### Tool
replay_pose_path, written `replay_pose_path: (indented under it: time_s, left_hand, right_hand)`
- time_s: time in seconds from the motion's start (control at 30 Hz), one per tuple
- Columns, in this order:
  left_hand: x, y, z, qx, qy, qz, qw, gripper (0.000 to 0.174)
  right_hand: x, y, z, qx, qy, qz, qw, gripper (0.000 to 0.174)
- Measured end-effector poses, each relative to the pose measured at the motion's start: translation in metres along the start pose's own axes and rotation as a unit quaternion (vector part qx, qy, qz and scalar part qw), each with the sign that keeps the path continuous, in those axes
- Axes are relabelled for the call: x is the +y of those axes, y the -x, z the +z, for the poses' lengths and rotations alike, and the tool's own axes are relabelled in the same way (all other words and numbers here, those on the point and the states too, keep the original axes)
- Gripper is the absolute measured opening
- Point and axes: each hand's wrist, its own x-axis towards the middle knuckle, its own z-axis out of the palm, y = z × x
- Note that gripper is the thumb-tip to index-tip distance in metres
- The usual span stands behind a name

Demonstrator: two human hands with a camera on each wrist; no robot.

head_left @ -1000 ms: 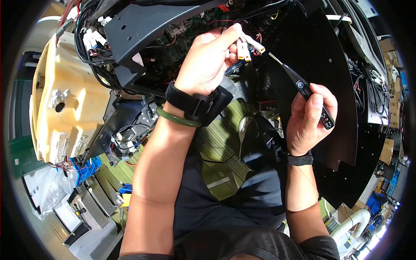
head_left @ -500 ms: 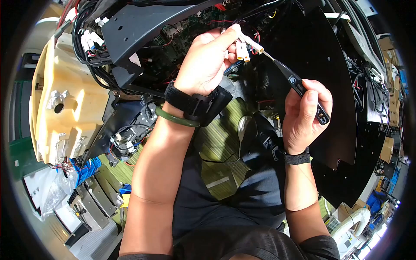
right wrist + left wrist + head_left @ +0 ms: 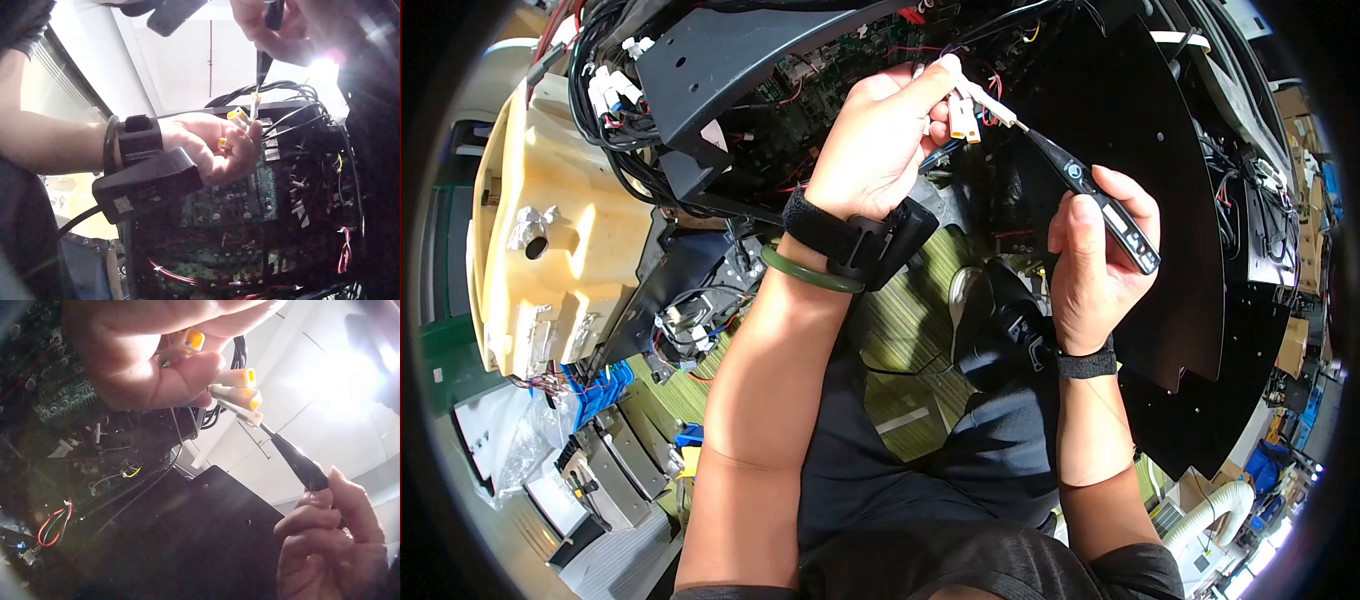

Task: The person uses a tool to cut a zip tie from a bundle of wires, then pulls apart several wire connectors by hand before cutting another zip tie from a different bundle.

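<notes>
My left hand (image 3: 880, 140) pinches a small bunch of white plug connectors with yellow-orange insides (image 3: 963, 122) between thumb and fingers. In my right hand (image 3: 1095, 280) is a black pen-shaped tester (image 3: 1090, 188) with a narrow display and small buttons, held by thumb and fingers. Its thin metal tip meets the open end of one white connector (image 3: 253, 419) in the left wrist view. Two other connectors (image 3: 240, 394) stick out beside that one, and another connector (image 3: 195, 340) shows between the fingers. The right wrist view shows the tester's dark tip (image 3: 263, 67) over the connector.
Behind the left hand lies a green circuit board (image 3: 237, 203) with loose wires, inside a black metal frame (image 3: 730, 60). A large black panel (image 3: 1140, 120) stands at the right. Bundled cables (image 3: 585, 110) with white plugs hang left, by a yellowish shell (image 3: 560, 230).
My right hand has moved up and left, bringing the tester's tip from clear air to the white connector's end. The tester has rolled, so its display now shows. My left hand stays almost still.
</notes>
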Motion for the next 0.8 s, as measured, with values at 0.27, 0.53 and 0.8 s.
replay_pose_path:
  time_s: [0.27,0.53,0.8]
  left_hand:
    - [-0.0007,0.0006,0.0013,0.026,-0.016,0.000,1.000,0.016]
    - [0.0018,0.0021,0.0045,0.027,-0.013,-0.001,1.000,0.015]
    - [0.0027,0.0032,0.0070,0.024,-0.011,0.000,1.000,0.015]
  right_hand:
    - [-0.0009,-0.0007,0.0015,0.012,-0.002,0.005,1.000,0.024]
    - [0.0012,-0.0006,0.0007,0.023,0.014,0.003,1.000,0.024]
    - [0.0038,-0.0001,-0.0004,0.016,0.036,-0.016,0.999,0.023]
